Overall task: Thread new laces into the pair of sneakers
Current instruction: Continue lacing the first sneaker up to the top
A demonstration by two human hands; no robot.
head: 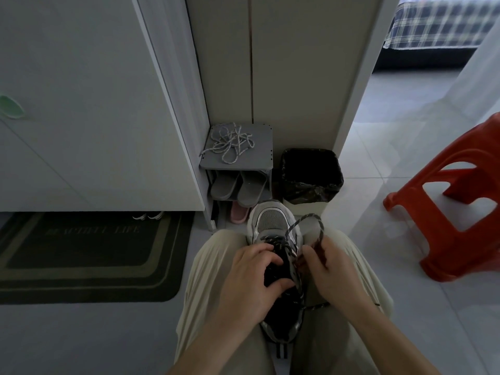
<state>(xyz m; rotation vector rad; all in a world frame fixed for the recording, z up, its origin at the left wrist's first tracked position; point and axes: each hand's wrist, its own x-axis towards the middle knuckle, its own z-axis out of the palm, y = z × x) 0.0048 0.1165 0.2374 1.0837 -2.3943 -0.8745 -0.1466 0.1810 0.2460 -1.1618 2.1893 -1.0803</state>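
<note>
A grey and white sneaker (pixel 272 220) lies between my knees on my lap, toe pointing away from me. A dark speckled lace (pixel 311 218) runs through its front eyelets and loops up over the toe to my right hand. My left hand (pixel 250 277) grips the black tongue and collar of the sneaker. My right hand (pixel 328 272) pinches the lace beside the sneaker's right eyelets. Another end of the lace (pixel 318 307) trails off to the right under my right wrist. A light grey lace (pixel 230 142) lies tangled on top of a small grey shoe rack.
The shoe rack (pixel 263 147) holds grey slippers (pixel 238 188), with a pink slipper (pixel 239 213) below. A black-lined bin (pixel 311 174) stands to its right. A red plastic stool (pixel 457 198) is at the right, a dark doormat (pixel 89 255) at the left.
</note>
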